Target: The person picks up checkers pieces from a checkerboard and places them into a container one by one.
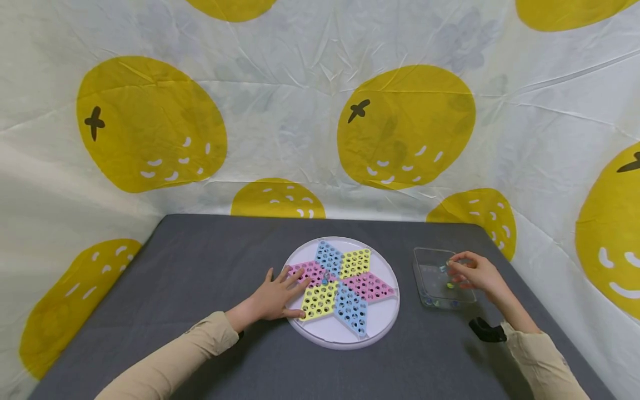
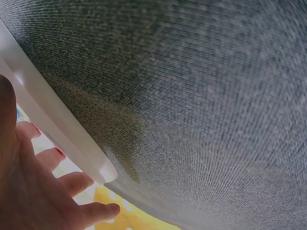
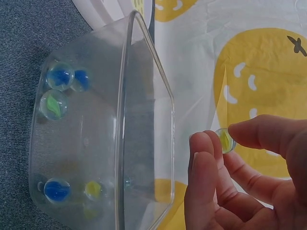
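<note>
My right hand (image 1: 477,273) pinches a clear marble with a yellow-green swirl (image 3: 225,140) between thumb and fingertips, above the clear plastic box (image 1: 418,278). Inside the box, the right wrist view shows several marbles, among them a blue one (image 3: 57,189), a green one (image 3: 53,104) and a yellow one (image 3: 93,189). With fingers spread and straight, my left hand (image 1: 275,297) rests on the left side of a round white Chinese checkers board (image 1: 382,319). A few marbles (image 1: 326,278) sit near the board's middle, close to my left fingertips.
A dark grey cloth (image 1: 210,261) covers the table under the board and box. Behind and beside it hangs a white curtain (image 1: 280,128) with large yellow fruit prints. A black strap (image 1: 487,330) shows by my right wrist.
</note>
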A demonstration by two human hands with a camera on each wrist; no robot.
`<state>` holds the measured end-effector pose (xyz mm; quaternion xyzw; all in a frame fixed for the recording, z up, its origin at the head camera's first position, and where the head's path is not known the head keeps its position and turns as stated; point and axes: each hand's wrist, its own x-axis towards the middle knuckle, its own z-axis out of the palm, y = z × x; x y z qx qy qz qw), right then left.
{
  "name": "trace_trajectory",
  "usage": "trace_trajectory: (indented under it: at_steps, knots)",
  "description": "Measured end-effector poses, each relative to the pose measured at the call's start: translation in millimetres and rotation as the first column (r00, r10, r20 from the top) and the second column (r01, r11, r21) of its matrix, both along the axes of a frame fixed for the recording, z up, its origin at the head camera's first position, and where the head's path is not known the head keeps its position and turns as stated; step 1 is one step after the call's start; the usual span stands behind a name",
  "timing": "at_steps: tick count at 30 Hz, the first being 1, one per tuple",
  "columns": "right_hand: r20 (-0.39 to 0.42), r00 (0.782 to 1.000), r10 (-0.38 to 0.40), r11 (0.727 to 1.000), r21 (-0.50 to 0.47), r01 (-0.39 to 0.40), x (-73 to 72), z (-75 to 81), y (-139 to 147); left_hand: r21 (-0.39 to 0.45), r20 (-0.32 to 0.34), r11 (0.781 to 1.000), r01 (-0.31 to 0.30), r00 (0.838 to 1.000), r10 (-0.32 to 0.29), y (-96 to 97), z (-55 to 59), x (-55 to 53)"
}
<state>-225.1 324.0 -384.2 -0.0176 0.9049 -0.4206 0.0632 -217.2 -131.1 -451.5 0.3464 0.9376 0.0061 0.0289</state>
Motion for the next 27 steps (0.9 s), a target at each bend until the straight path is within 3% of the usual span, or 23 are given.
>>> trace_trajectory:
  at_steps: [27]
  knots:
    - [0.043,0.999,0.003,1.000,-0.016,-0.002,1.8,-0.3,-5.9,-0.015,0.010,1.000,-0.008,1.000,0.008,1.2,2.0,0.6]
